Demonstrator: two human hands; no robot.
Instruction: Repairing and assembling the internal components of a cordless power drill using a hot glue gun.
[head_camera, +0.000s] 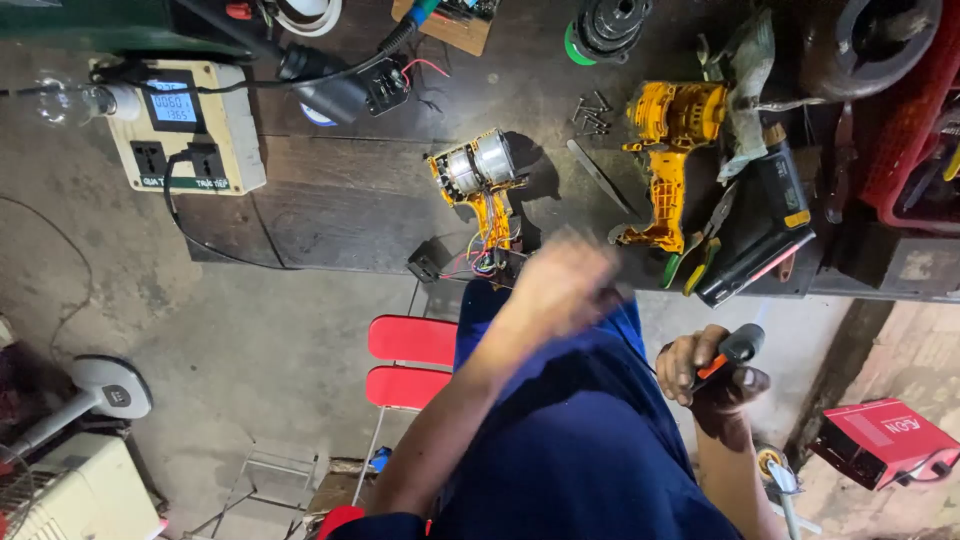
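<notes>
My left hand (562, 285) is blurred with motion at the near edge of the dark wooden workbench (330, 215), just right of the coloured wires hanging from a stripped drill motor assembly (478, 180). Whether it holds anything cannot be made out. My right hand (708, 375) is lower, over my blue-trousered lap, closed around a black tool with an orange grip (732, 352). An empty yellow drill housing shell (668, 160) lies on the bench beyond both hands, with several loose screws (592, 112) beside it.
A black battery pack (762, 225) and green-handled pliers (700, 255) lie right of the shell. A beige socket box with a meter display (185, 125) sits at the bench's left end. A red stool (410, 362), a fan (105, 392) and a red case (882, 440) stand on the floor.
</notes>
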